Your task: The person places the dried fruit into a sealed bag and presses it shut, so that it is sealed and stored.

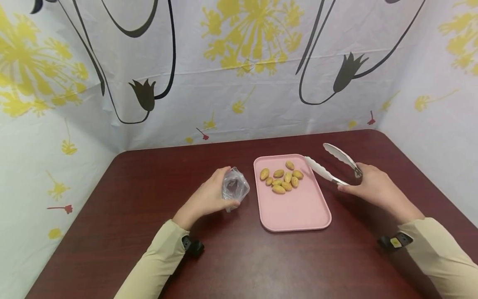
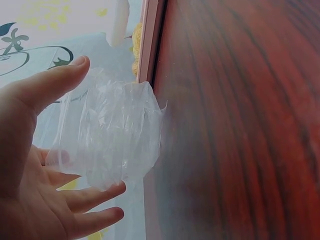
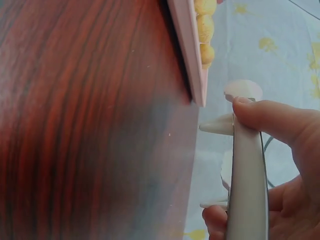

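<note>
My left hand (image 1: 210, 194) grips a clear plastic bag (image 1: 234, 186) between thumb and fingers, left of the pink tray. In the left wrist view the crinkled bag (image 2: 117, 130) spreads between the thumb above and the fingers below. On the tray (image 1: 295, 214), several small yellow-brown oval pieces (image 1: 286, 177) lie grouped toward the far half. To the right of the tray, my right hand (image 1: 377, 189) holds tongs (image 1: 340, 154) with white tips, their arms spread apart. One tip overlaps the tray's right rim in the head view. The right wrist view shows the thumb on one tong arm (image 3: 247, 175).
Everything rests on a dark red-brown wooden table (image 1: 149, 178). A white cloth wall (image 1: 209, 91) with yellow and grey flower prints stands behind the table and along both sides. Both wrists wear dark straps with small devices, the left one (image 1: 193, 246) near the table surface.
</note>
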Tool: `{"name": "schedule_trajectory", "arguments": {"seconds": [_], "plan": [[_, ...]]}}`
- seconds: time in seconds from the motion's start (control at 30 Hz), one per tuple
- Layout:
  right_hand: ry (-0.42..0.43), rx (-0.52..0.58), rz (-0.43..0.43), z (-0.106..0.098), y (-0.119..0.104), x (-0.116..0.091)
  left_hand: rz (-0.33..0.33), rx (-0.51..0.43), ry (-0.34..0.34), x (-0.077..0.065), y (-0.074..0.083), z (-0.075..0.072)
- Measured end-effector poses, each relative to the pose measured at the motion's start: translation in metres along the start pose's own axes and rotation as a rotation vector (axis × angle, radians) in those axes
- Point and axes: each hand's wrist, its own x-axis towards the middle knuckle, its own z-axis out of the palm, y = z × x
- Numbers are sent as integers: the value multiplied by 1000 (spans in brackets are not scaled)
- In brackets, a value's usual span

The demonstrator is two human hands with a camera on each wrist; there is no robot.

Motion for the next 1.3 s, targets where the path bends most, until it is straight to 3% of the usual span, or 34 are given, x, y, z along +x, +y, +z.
{"name": "schedule_trajectory", "arguments": {"seconds": [0.53, 1.0, 1.3], "plan": [[-19, -98, -87, -8, -9, -7, 35, 9, 22, 1, -3, 1], [-63, -88, -56, -13, -16, -13, 36, 15, 15, 2, -4, 4], [-111, -101, -80, -15, -23, -15, 40, 18, 16, 2, -4, 4]]}}
